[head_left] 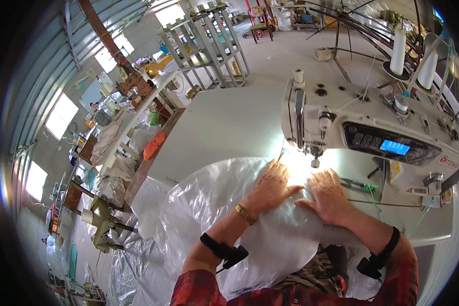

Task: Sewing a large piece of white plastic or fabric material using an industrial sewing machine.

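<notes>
A sheet of clear, crinkled plastic film (pixel 204 196) covers the front of the sewing table (pixel 224 117) and hangs down over its edge to my lap. My left hand (pixel 270 187) rests flat on the film, fingers stretched toward the lit needle area. Close by on the right, my right hand (pixel 329 196) also presses the film with its fingers extended; the two thumbs point at each other. Just beyond my fingertips is the head of a white sewing machine (pixel 311 115). Glare from its lamp hides the needle and presser foot. Thread snips (pixel 359 184) with green thread lie right of my right hand.
On the machine arm is a control panel (pixel 392 147) with a lit blue display. White thread cones (pixel 399 51) stand behind it at the far right. To the left are a stool (pixel 102 224), an orange bag (pixel 154 145) and a long cluttered bench. A metal rack (pixel 209 56) stands beyond the table.
</notes>
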{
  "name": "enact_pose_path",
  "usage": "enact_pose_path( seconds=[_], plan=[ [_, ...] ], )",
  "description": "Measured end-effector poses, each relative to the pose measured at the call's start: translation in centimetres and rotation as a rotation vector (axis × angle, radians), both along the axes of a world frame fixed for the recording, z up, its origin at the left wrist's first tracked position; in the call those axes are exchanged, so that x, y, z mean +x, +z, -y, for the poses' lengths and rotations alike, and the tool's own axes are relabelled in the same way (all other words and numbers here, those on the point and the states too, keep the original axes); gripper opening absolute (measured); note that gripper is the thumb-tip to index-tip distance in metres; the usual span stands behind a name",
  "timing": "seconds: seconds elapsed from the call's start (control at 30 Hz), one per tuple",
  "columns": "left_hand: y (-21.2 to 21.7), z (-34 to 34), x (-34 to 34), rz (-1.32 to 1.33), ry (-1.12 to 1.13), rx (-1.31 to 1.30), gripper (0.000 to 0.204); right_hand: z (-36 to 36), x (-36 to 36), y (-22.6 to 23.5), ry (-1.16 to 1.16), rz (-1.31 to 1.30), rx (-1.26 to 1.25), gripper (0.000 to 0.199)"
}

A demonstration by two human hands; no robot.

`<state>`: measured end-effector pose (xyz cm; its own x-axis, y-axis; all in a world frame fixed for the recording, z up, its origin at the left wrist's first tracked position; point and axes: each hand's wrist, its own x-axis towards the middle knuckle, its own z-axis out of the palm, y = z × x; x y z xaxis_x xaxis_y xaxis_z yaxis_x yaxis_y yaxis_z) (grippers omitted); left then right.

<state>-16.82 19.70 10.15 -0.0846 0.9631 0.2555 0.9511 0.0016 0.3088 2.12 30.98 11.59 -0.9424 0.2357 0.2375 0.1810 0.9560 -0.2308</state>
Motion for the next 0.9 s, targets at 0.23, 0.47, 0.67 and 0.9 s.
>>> enact_pose_path(
  seconds=[0.23, 0.47, 0.67, 0.9],
  plan=[
    [-0.25, -0.09, -0.13, -0.006, -0.036, 0.032, 0.075, 0.09, 0.07, 0.02, 0.016, -0.058, -0.006, 0.061],
    [-0.21, -0.09, -0.04, -0.048, -0.062, 0.056, 0.071, 0.21, 0.30, 0.64, 0.031, 0.045, -0.105, 0.059],
    [-0.45, 0.13, 0.02, -0.085, -0.051, 0.076, 0.075, 0.48, 0.42, 0.74, 0.044, -0.053, -0.075, 0.061],
    [-0.05, -0.17, -0.12, -0.035, -0.079, 0.046, 0.077, 0.24, 0.44, 0.60, 0.029, 0.029, -0.076, 0.070]
  ],
)
